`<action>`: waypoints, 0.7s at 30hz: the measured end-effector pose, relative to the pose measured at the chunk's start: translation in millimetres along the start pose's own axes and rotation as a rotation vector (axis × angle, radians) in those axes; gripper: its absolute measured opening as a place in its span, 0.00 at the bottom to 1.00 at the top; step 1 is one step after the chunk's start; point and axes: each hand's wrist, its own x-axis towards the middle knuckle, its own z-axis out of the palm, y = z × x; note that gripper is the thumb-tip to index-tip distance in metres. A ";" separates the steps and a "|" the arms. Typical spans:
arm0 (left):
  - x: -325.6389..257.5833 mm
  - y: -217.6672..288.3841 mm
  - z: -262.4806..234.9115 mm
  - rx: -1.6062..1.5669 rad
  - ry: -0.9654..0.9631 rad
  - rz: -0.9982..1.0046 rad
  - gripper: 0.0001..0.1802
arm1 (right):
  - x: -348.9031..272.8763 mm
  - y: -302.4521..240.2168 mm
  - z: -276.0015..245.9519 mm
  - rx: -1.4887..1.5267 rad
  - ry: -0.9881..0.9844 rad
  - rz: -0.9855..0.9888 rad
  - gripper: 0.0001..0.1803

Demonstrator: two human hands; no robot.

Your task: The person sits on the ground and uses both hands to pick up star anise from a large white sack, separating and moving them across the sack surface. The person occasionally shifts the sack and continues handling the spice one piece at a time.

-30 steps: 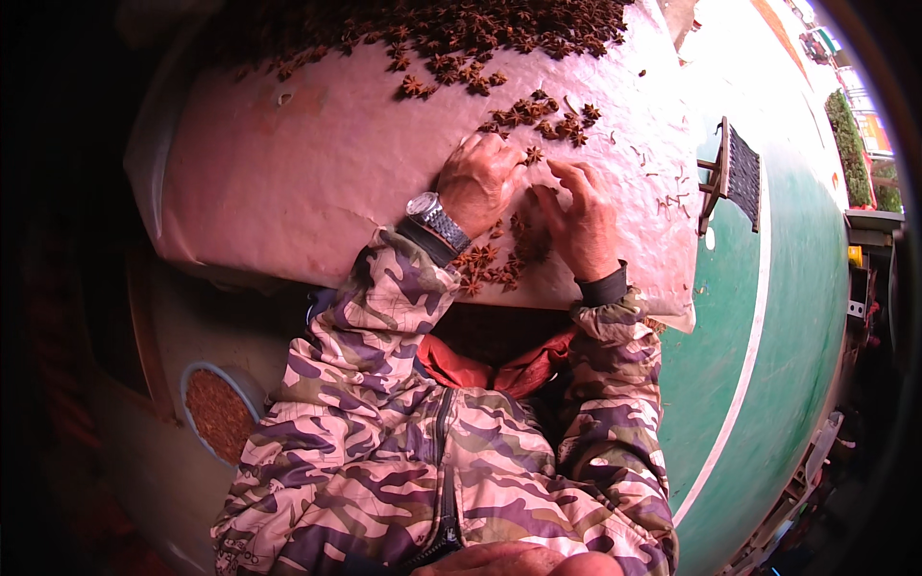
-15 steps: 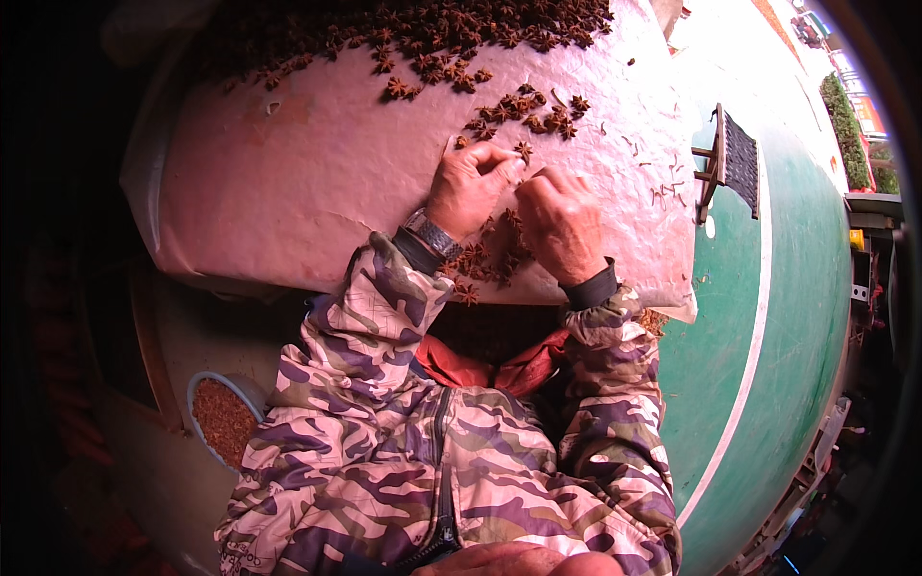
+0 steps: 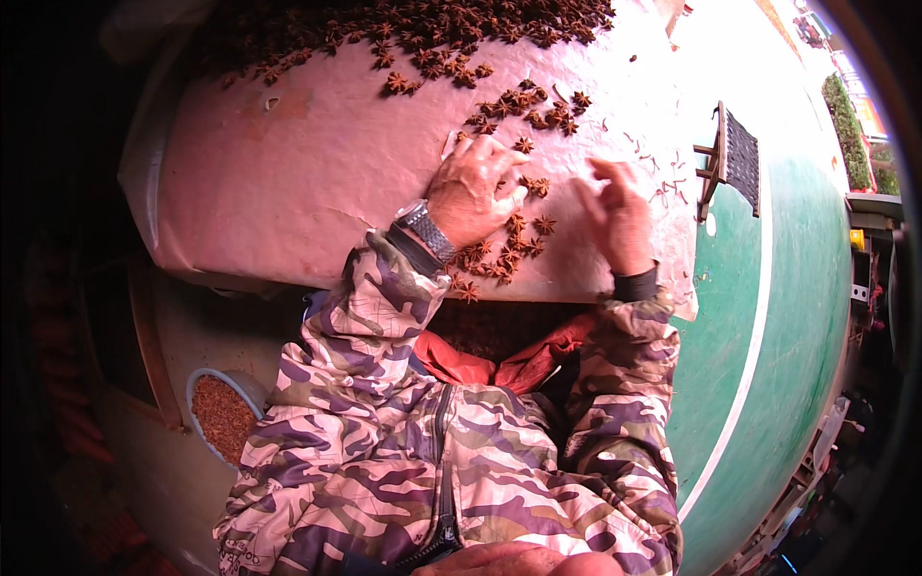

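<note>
My left hand (image 3: 475, 192), with a dark-banded wristwatch (image 3: 425, 230), rests low over the table. Its thumb and curled fingers are apart, and I see nothing between them. Just beside the fingertips lie star anise pods (image 3: 536, 186). My right hand (image 3: 619, 216) is off to the right, blurred by motion, fingers spread and holding nothing I can see. Below the left hand, a small group of star anise (image 3: 504, 257) sits near the table's front edge. Beyond my fingers is another loose cluster (image 3: 552, 117).
A large dark heap of star anise (image 3: 461, 24) covers the far side of the pale sheeted table (image 3: 288, 192). Thin stem-like bits (image 3: 663, 187) lie at the right. A bucket of brown bits (image 3: 223, 418) stands lower left, a black-seated stool (image 3: 738, 158) at right.
My right hand has pulled away to the right and opened. The left hand has loosened from its pinch. Star anise between the hands now shows.
</note>
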 end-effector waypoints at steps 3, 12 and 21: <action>-1.5 3.3 0.1 -0.026 -0.071 0.074 0.12 | -8.4 -28.8 20.3 0.020 -0.106 -0.107 0.15; 8.8 6.1 -5.4 -0.037 0.016 0.077 0.16 | -12.7 -31.6 9.2 0.341 -0.425 0.105 0.15; -0.5 20.3 2.9 -0.273 -0.276 0.115 0.07 | 59.8 4.8 35.7 -0.177 0.278 -0.215 0.27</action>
